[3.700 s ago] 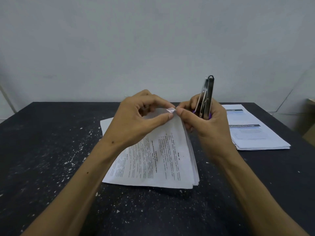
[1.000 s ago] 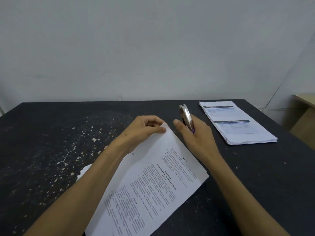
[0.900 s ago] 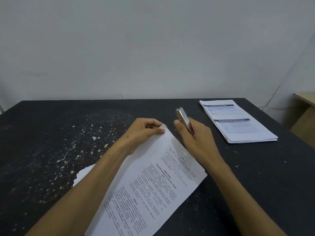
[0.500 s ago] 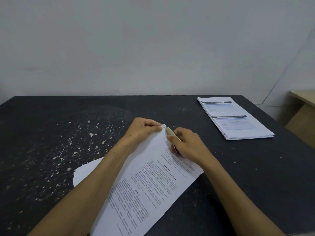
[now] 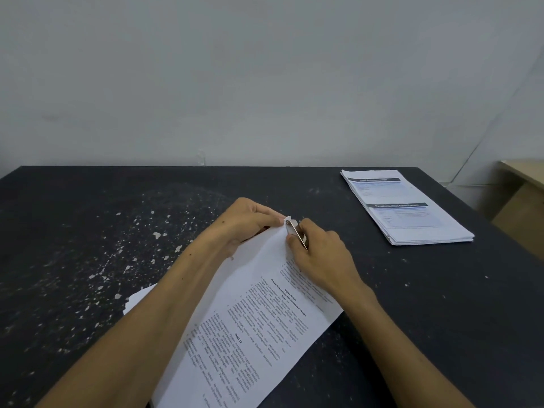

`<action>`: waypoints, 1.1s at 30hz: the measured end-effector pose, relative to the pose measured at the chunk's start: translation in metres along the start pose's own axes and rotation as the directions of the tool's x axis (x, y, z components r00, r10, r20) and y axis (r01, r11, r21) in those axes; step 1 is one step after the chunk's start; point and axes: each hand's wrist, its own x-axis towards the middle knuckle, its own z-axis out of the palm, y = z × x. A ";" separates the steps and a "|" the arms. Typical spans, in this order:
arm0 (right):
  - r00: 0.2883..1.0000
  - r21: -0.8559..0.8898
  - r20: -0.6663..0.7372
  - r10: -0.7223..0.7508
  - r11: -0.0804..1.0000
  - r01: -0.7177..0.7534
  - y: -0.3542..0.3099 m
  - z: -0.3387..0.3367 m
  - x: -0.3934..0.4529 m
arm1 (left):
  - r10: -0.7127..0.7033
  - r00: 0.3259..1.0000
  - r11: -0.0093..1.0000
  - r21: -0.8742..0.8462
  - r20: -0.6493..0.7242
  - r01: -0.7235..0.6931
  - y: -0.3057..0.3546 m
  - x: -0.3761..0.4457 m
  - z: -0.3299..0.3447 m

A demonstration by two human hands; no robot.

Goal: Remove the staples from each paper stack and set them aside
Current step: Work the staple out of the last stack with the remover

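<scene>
Now, stapled stack: the paper stack (image 5: 250, 325) is lying slantwise across the lower middle of the frame, its top corner folded up at centre; the staple itself is too small to make out.
Remover: the staple remover (image 5: 295, 236), upright in the air a few seconds ago, is now lying low with its tip at that corner.
Right hand: the right hand (image 5: 321, 260) is gripping the remover with curled fingers.
Left hand: the left hand (image 5: 250, 220) is pinching the corner, holding it steady.
Meaning: the prying step is probably just beginning.
Finished pile: a second stack (image 5: 409, 210) is resting at upper right on the black table (image 5: 73, 245).
</scene>
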 end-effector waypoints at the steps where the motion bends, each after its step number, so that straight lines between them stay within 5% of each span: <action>1: 1.000 -0.030 -0.005 0.004 1.000 -0.004 -0.002 0.001 0.000 | -0.009 1.000 1.000 -0.009 0.003 0.010 0.001 -0.001 0.000; 11: 0.998 -0.058 -0.047 0.040 0.997 -0.043 -0.014 0.005 -0.001 | -0.031 0.999 0.999 -0.037 -0.038 0.029 0.009 -0.010 0.001; 22: 0.996 0.448 0.039 0.082 0.889 -0.091 -0.002 0.003 0.001 | -0.023 0.995 1.000 -0.017 -0.097 0.022 0.004 -0.015 0.012; 33: 0.999 0.349 0.029 0.029 0.936 -0.037 -0.002 -0.003 -0.006 | -0.029 0.987 0.999 0.008 -0.158 0.031 0.007 -0.013 0.014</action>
